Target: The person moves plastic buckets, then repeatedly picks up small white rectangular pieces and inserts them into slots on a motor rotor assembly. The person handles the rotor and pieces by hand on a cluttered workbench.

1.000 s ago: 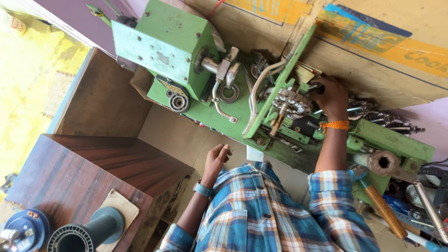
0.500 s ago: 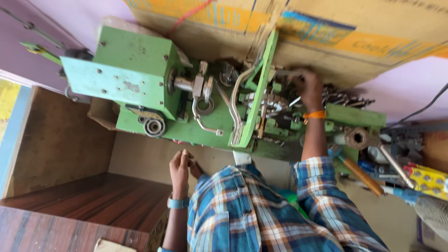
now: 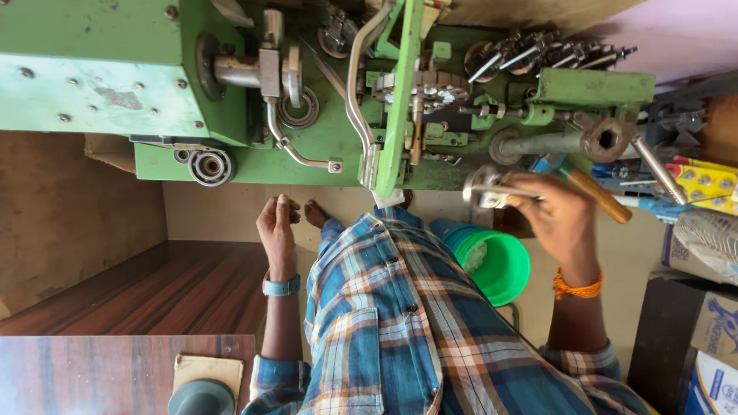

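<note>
A green metal machine [image 3: 100, 84] with shafts, a bearing [image 3: 210, 166] and a cluster of gears [image 3: 419, 88] fills the top of the view. My right hand [image 3: 557, 219], with an orange thread at the wrist, is shut on a shiny metal spanner [image 3: 486, 188] just below the machine's front edge. My left hand [image 3: 277, 227], wearing a blue wristband, hangs below the machine base with its fingers loosely curled and nothing seen in them. My blue checked shirt [image 3: 400, 323] covers the lower middle.
A green bucket [image 3: 503, 269] stands on the floor under my right hand. A wooden-handled tool [image 3: 600, 196], a socket end [image 3: 607, 140] and coloured packets [image 3: 703, 183] lie at the right. A dark wooden bench [image 3: 154, 292] sits at the lower left, and cardboard boxes [image 3: 715, 338] at the lower right.
My right hand has come back from the gear area to the machine's front edge and now grips a spanner. The left hand stays low. The view has moved closer to the machine.
</note>
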A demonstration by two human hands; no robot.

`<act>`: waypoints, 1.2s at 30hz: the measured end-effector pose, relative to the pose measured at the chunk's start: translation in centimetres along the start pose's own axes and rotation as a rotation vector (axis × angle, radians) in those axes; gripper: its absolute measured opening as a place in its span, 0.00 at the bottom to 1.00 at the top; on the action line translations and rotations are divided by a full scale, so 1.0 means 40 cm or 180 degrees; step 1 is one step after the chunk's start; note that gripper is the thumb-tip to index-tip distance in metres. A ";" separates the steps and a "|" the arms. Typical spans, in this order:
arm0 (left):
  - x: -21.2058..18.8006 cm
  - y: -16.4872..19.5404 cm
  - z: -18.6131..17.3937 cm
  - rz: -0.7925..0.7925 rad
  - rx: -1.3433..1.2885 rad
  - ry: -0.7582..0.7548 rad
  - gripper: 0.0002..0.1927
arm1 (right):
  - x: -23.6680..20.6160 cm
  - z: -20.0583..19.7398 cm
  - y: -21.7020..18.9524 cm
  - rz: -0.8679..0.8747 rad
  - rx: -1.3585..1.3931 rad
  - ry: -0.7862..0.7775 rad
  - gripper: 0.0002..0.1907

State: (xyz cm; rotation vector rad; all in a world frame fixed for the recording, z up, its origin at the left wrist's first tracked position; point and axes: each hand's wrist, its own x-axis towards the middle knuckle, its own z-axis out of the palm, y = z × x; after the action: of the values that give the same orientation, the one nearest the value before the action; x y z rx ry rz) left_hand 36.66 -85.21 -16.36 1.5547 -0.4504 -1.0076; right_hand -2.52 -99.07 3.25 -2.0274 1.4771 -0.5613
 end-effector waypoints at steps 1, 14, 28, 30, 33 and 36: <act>-0.002 -0.008 0.009 0.0016 -0.0087 -0.0099 0.19 | -0.017 0.021 0.005 0.0123 0.0353 -0.0173 0.13; 0.012 -0.046 0.121 0.0212 0.0386 -0.0655 0.17 | 0.006 0.125 0.196 -0.0084 0.0919 0.1187 0.10; -0.080 0.001 0.232 0.0152 0.1377 -0.0531 0.14 | 0.113 -0.138 0.182 -0.0676 0.0784 0.0123 0.10; -0.095 0.007 0.236 0.0003 0.1557 -0.0350 0.15 | 0.163 -0.208 0.160 -0.1750 0.0368 0.0166 0.11; -0.118 0.000 0.247 0.0211 0.1260 -0.0296 0.14 | 0.284 -0.151 0.134 -0.1107 0.1124 0.0446 0.15; -0.136 -0.002 0.270 0.0261 0.1377 -0.0441 0.13 | 0.464 -0.063 0.140 -0.0950 0.1761 -0.0087 0.17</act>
State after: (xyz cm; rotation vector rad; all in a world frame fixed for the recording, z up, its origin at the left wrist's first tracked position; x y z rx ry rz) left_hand 25.01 -87.60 -14.08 1.8348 -0.8668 -1.0009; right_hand -2.47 -118.55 1.60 -1.7966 0.8713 -0.9406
